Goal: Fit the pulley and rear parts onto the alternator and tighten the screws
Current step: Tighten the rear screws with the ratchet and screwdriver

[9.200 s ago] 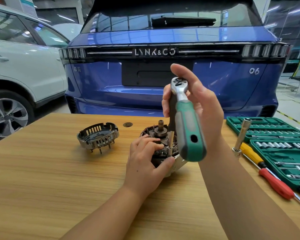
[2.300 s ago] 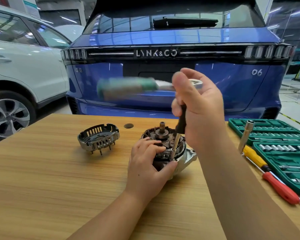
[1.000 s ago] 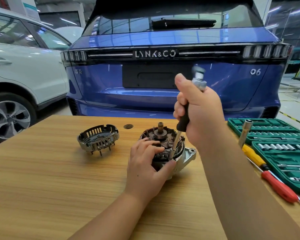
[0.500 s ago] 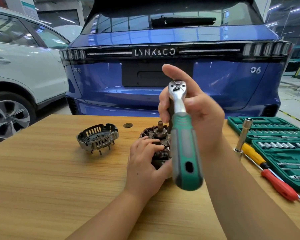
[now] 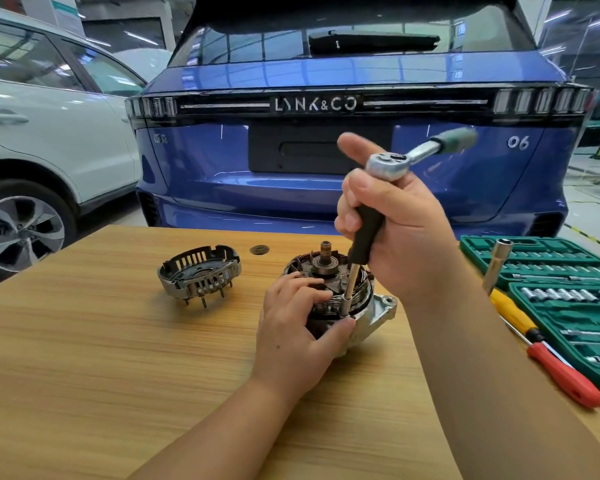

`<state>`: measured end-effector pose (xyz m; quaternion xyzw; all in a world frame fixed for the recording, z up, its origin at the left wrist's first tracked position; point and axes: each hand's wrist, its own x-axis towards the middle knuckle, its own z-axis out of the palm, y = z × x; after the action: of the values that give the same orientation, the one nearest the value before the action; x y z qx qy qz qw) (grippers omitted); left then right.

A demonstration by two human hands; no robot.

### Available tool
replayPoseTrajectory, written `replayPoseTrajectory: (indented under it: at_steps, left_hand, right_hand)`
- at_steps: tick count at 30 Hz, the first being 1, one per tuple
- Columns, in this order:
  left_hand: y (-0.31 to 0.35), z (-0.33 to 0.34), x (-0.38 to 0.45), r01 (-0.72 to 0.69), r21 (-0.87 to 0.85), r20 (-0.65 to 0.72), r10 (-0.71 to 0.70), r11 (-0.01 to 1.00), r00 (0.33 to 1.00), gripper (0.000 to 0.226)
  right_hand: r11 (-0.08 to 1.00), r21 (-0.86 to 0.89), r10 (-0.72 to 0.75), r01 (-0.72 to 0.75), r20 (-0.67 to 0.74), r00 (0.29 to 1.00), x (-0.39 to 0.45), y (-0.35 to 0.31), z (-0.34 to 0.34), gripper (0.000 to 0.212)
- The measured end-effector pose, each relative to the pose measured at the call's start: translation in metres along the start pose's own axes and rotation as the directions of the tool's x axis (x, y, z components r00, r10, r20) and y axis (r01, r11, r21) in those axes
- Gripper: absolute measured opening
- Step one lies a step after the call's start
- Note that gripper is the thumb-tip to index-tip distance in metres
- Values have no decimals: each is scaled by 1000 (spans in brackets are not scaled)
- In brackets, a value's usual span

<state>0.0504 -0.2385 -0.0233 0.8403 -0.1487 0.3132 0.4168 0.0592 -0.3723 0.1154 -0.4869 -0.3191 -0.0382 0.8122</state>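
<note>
Half a second ago the green-handled ratchet pointed down toward us; now its handle has swung round and points away to the right, blurred with motion against the blue car. Nearest us on the pale wooden tabletop (image 5: 84, 358), our left hand (image 5: 298, 327) curls its fingers over the top and its thumb round the near side of the round alternator with exposed copper windings and a cast silver housing (image 5: 364, 306), which sits at mid-table with its shaft upright. Just above it, our right hand (image 5: 399, 230) closes around the black-sleeved extension bar (image 5: 364, 233), whose slim socket stands almost upright on the housing rim beside the left thumb, while the chrome head of the green-handled ratchet (image 5: 388, 164) caps the bar. We judge that we are running down a housing screw, so the next move calls for keeping the bar square on the fastener and holding the body steady against the turn. To the left, apart from the alternator, lies the slotted grey rear cover with studs pointing down (image 5: 200, 275), not yet fitted. At the right edge we see a red and yellow screwdriver (image 5: 548, 358) and a green socket tray (image 5: 568, 271), cut off by the frame. The screw itself is hidden under the socket, and we see no pulley.
</note>
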Motion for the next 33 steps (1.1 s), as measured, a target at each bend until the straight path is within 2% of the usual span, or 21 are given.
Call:
replayPoseTrajectory:
  at_steps: [2,4,6,8,11,13,16,18,20,22,24,26,28,31,33]
  left_hand:
    - [0,0,1,0,4,-1,0,1000,1000,48]
    - [0,1,1,3,4,-1,-3,1000,1000,48]
    - [1,1,0,5,-10,-9,-5,1000,1000,48]
    - [2,0,0,3,-17,-13,-3,1000,1000,47]
    - [3,-1,0,4,-12,-9,-4,1000,1000,48]
    - [4,-1,0,2,-12,-10,-2,1000,1000,48]
    - [1,0,0,7,-18,-3,-7,1000,1000,43]
    - [1,1,0,24,-29,4,-24,999,1000,42]
    - [2,2,-1,7,-6,-14,-7,1000,1000,46]
    - [2,1,-1,-5,0,-21,5,1000,1000,47]
    - [1,1,0,-5,5,-13,5,1000,1000,48]
    - [0,1,0,-5,14,-8,5,1000,1000,49]
    - [1,1,0,-5,9,-13,5,1000,1000,48]
    - [3,0,0,2,-6,-8,-2,1000,1000,44]
    - [2,0,0,5,0,18,-5,1000,1000,37]
  right_hand:
    - [993,-46,-110,111,34,993,-2,1,2,35]
    - [943,-211,-255,256,35,966,-2,6,5,35]
    - [913,-280,-299,296,30,954,-1,9,8,36]
    - [946,-172,-263,274,87,961,0,8,6,42]
    - [991,90,-121,102,247,961,4,1,-1,65]
    - [993,107,-83,56,264,961,5,-2,-4,74]
    - [995,95,-45,32,141,989,4,-1,-1,80]
    - [998,36,-57,58,-26,998,1,0,3,58]
    - [980,-178,-125,90,-195,973,1,1,4,28]
    - [971,-236,-108,45,-266,958,3,0,3,18]
    - [993,-116,-10,-16,-217,976,3,-1,0,27]
    - [1000,-7,6,-7,-83,997,1,-2,-1,33]
    - [991,-64,-116,118,22,993,-1,1,-1,38]
    - [939,-222,-251,263,81,965,0,8,6,44]
    - [959,-137,-233,248,114,966,-1,10,6,46]
